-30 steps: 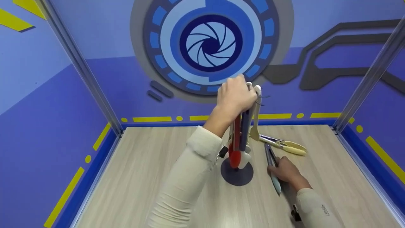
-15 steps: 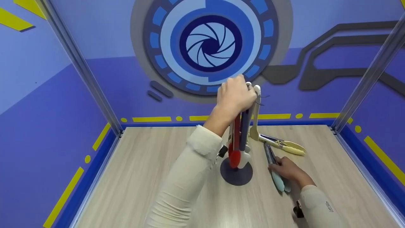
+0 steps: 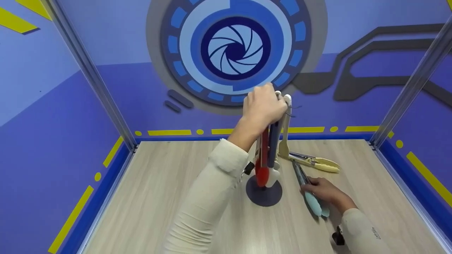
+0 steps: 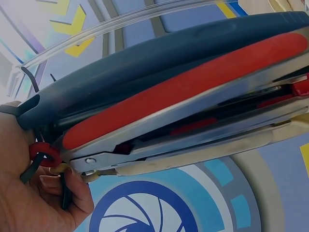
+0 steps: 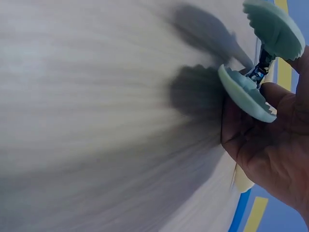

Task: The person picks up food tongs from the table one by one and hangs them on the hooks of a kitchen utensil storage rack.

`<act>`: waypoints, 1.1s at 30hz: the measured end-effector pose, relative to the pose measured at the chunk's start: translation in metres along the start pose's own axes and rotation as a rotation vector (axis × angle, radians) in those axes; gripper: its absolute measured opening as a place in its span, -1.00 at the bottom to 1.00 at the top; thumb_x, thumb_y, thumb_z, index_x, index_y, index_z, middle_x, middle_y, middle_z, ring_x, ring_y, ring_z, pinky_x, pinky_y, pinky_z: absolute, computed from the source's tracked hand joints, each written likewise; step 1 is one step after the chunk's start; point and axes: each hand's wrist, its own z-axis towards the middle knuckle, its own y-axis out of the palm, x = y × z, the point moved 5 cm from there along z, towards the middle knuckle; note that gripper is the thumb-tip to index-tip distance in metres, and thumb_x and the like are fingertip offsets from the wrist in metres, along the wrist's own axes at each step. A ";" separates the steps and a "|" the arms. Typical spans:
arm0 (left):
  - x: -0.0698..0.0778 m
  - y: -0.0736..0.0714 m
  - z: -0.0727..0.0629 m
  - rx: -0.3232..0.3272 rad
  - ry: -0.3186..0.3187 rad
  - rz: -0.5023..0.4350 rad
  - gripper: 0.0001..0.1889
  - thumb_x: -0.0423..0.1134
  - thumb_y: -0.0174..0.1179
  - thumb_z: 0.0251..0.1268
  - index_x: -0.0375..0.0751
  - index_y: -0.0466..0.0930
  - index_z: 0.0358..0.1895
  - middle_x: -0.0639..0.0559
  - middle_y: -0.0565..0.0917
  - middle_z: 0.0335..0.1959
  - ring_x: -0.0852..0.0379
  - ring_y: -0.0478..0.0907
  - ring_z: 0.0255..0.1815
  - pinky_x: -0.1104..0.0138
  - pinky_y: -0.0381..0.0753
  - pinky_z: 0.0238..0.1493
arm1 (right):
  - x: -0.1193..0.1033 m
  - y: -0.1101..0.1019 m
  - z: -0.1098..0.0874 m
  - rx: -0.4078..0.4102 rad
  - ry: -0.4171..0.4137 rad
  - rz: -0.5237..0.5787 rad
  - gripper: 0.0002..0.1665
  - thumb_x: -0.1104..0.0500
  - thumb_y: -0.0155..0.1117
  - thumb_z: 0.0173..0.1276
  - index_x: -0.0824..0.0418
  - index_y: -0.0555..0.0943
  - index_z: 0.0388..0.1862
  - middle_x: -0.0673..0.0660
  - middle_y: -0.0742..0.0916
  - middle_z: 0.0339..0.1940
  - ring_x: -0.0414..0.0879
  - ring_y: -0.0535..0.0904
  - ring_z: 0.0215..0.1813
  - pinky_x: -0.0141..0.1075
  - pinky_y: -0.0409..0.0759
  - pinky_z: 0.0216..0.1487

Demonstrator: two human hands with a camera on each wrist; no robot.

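Observation:
My left hand (image 3: 263, 106) grips the top of a utensil stand, whose round dark base (image 3: 255, 194) rests on the table. Red tongs (image 4: 193, 87) hang from a hook by a red ring beside the fingers, next to a dark blue handle (image 4: 145, 58). To the right of the stand, my right hand (image 3: 325, 190) holds mint-green-tipped tongs (image 3: 311, 203) close over the table. Their scalloped heads (image 5: 246, 94) stand apart in the right wrist view and cast shadows on the wood. The right palm is behind the tongs.
Yellow-tipped tongs (image 3: 326, 164) lie on the table behind the right hand. A beige utensil (image 3: 284, 147) hangs at the stand's right side, and a white-headed one (image 3: 273, 179) at the front. Blue-purple walls with metal corner posts (image 3: 106, 95) enclose the table (image 3: 159, 197).
My right hand has shifted slightly right and turned the mint-green tongs, so both heads now show and their tips point further right. The left hand stays at the top of the stand.

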 end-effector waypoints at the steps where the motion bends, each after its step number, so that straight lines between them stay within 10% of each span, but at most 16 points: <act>1: 0.000 0.000 0.000 -0.001 -0.002 0.002 -0.70 0.09 0.11 0.52 -0.05 0.58 -0.04 0.05 0.66 -0.20 0.04 0.65 -0.19 0.19 0.70 -0.09 | 0.000 -0.001 -0.002 -0.008 0.013 0.017 0.00 -0.22 0.30 0.53 0.35 0.24 0.68 0.40 0.58 0.45 0.14 0.54 0.28 0.08 0.55 0.39; 12: -0.001 0.003 0.000 -0.002 -0.001 -0.008 -0.71 0.08 0.11 0.51 -0.06 0.57 -0.06 0.05 0.66 -0.20 0.05 0.64 -0.21 0.19 0.69 -0.10 | -0.001 -0.006 -0.018 -0.105 -0.036 0.191 -0.08 -0.18 0.10 0.68 0.55 0.26 0.60 0.55 0.34 0.65 0.47 0.26 0.67 0.28 0.34 0.61; 16: -0.002 0.003 0.000 0.001 -0.003 -0.005 -0.71 0.08 0.11 0.51 -0.06 0.58 -0.05 0.05 0.66 -0.21 0.04 0.65 -0.21 0.18 0.70 -0.09 | -0.011 -0.010 -0.023 -0.119 -0.053 0.290 -0.23 -0.19 0.06 0.70 0.48 0.50 0.42 0.32 0.73 0.20 0.12 0.68 0.23 -0.07 0.67 0.27; 20: -0.002 0.003 0.001 0.003 -0.006 -0.001 -0.72 0.07 0.11 0.51 -0.05 0.57 -0.08 0.06 0.67 -0.22 0.02 0.68 -0.18 0.16 0.71 -0.06 | -0.021 -0.013 -0.026 -0.185 -0.067 0.453 -0.41 -0.17 0.02 0.72 0.34 0.62 0.15 -0.09 0.73 -0.25 -0.25 0.65 -0.20 -0.33 0.66 -0.11; 33: -0.001 0.002 0.002 0.012 -0.008 0.002 -0.73 0.09 0.13 0.49 -0.03 0.54 -0.12 0.06 0.65 -0.23 0.04 0.65 -0.19 0.17 0.70 -0.08 | -0.033 -0.026 -0.035 -0.113 -0.097 0.536 -0.56 -0.15 0.08 0.70 0.16 0.68 0.05 -0.04 0.83 -0.25 -0.20 0.75 -0.20 -0.31 0.70 -0.18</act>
